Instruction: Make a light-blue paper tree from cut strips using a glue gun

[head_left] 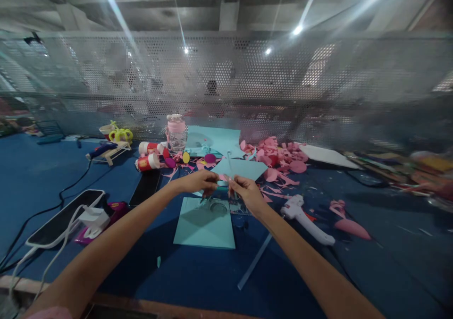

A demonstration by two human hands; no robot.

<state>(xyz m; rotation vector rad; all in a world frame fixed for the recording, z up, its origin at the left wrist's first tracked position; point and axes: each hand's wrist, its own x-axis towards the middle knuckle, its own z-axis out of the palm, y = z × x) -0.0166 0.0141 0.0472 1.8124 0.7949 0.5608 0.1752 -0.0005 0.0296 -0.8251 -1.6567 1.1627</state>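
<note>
Head view: we are seeing the left hand [198, 181] and right hand [246, 190] pinching a small light-blue paper piece [222, 183] between their fingertips, above a light-blue sheet [205, 224] lying on the blue table [177, 276], a white glue gun [306, 220] just right.

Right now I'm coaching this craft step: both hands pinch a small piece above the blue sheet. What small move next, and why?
Probably lower the small piece onto the light blue sheet: left hand and right hand pinch it just above that sheet.
</note>
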